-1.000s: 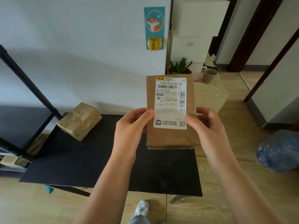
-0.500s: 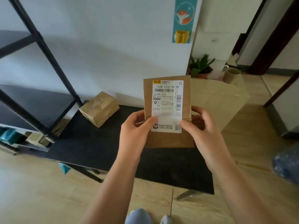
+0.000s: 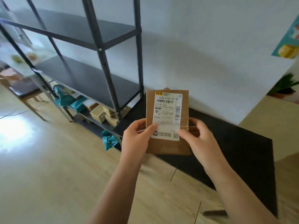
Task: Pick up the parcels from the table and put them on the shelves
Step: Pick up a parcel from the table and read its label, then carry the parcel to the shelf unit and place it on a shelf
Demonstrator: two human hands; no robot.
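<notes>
Brown paper parcel (image 3: 167, 122) at centre frame, both hands' fingers (image 3: 152, 127) grasping it; carrying step, next seemingly setting it on the shelves (image 3: 90, 81) upper left.

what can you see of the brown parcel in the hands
The brown parcel is a flat packet wrapped in kraft-looking paper, held upright with its face to the camera, above the edge of the black table. A white shipping label with barcodes, printed numbers and a QR code covers most of its front. The left hand and right hand pinch its sides, thumbs on the label. Nothing else touches it.
</notes>
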